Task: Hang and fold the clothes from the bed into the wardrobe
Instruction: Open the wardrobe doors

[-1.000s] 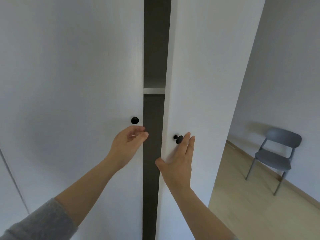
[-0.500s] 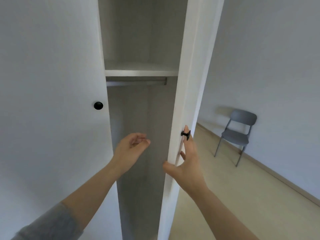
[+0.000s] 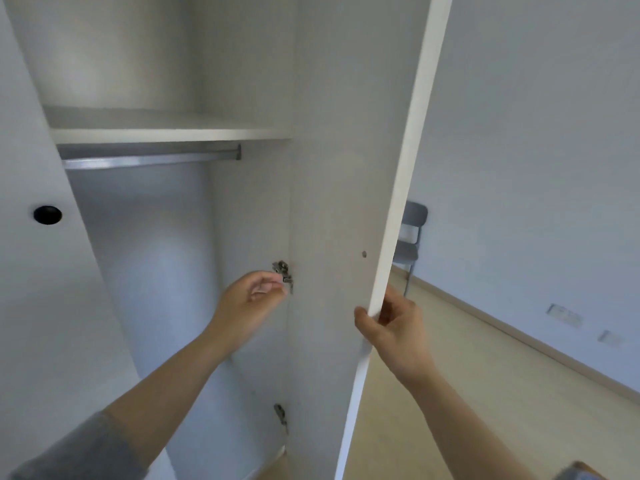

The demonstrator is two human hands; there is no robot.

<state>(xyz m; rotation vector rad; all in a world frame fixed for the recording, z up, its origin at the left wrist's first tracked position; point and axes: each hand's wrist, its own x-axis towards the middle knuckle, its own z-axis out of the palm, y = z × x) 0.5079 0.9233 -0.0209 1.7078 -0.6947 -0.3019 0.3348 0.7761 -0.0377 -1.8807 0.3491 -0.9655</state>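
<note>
Hands: two, left hand (image 3: 249, 299) and right hand (image 3: 394, 323)
Doors (image 3: 346, 168): two
Hinges (image 3: 283, 270): two
Knob (image 3: 47, 214): one
Shelf (image 3: 166, 133): one
Rail (image 3: 149, 159): one
Chair (image 3: 412, 230): one

A white shelf (image 3: 166, 133) is fitted horizontally inside the wardrobe (image 3: 249, 81) and is carried across to the right side panel. A metal hanging rail (image 3: 149, 160) is mounted just beneath the shelf, parallel to its front edge. The floor (image 3: 485, 393) is seen to the right of the open door (image 3: 346, 202) and is finished in a light wood tone. A pale skirting strip (image 3: 554, 355) is run along its junction with the wall (image 3: 536, 133). A grey chair (image 3: 415, 216) is stood on the floor close to the wall and is partly hidden behind the door edge. A narrow strip of the same floor is visible at the wardrobe base.
</note>
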